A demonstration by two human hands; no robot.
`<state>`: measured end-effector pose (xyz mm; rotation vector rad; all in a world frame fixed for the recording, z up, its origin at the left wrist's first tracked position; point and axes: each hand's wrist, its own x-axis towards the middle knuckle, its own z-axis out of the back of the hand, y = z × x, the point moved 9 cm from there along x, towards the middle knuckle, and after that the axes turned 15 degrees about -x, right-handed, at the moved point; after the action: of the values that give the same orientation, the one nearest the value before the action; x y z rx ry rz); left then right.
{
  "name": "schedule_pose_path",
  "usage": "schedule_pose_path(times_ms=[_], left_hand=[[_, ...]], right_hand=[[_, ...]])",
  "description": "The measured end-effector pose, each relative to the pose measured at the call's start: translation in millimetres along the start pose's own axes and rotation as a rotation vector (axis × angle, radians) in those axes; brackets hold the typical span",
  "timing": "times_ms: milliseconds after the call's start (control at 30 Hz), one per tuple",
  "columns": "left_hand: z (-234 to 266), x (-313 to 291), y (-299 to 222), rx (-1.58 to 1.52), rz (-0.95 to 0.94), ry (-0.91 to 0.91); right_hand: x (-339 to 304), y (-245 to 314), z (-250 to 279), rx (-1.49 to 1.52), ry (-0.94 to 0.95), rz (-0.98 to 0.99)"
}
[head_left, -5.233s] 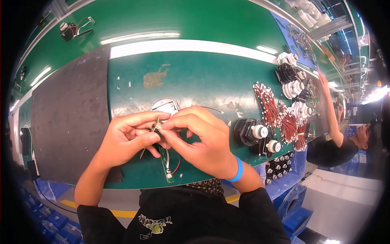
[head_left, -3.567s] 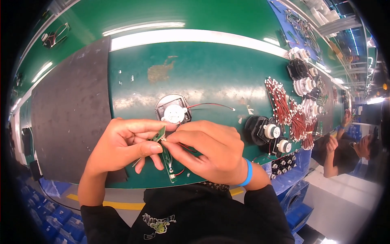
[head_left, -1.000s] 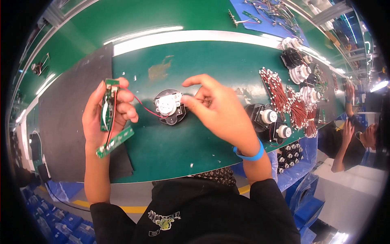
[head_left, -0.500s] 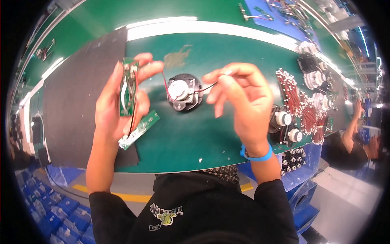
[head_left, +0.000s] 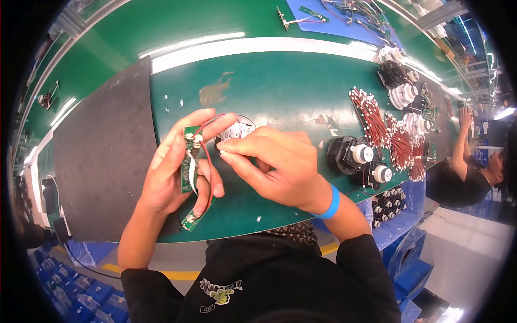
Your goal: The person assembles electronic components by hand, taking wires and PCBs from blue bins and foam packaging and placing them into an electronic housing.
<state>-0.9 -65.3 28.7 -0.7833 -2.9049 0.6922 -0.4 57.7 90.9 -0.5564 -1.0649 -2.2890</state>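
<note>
My left hand (head_left: 167, 175) is closed around a narrow green circuit board (head_left: 188, 173), held upright with red and black wires and a white ribbon cable on it. A second green board (head_left: 189, 221) hangs just below that hand. My right hand (head_left: 285, 169) is closed in a pinch close to the left fingers. At its fingertips is a thin wire end, mostly hidden by the fingers. Behind both hands a round black unit with a white motor (head_left: 237, 129) lies on the green table, partly covered; a red wire arches over the left fingers.
At the right lie bundles of red wires with white ends (head_left: 371, 121) and more black units with white motors (head_left: 362, 154). A black mat (head_left: 107, 151) covers the table's left. Boards and wires lie on a blue sheet (head_left: 307, 27) at the back. A person (head_left: 468, 183) works far right.
My right hand has moved left to the left hand, bringing the wire end with it. The left hand has shifted right and down with the boards, and the motor unit is now partly hidden.
</note>
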Motion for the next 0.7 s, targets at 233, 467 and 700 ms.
schedule_pose_path(times_ms=[233,467,700], left_hand=[[1,-3,12,0.133,0.036,0.029],[-1,-3,16,0.176,0.011,0.044],[-3,-7,17,0.221,-0.016,0.105]], right_hand=[[-9,9,-2,-0.064,-0.135,0.162],[-15,10,-6,-0.030,-0.165,0.129],[-12,8,-1,0.017,-0.157,0.002]])
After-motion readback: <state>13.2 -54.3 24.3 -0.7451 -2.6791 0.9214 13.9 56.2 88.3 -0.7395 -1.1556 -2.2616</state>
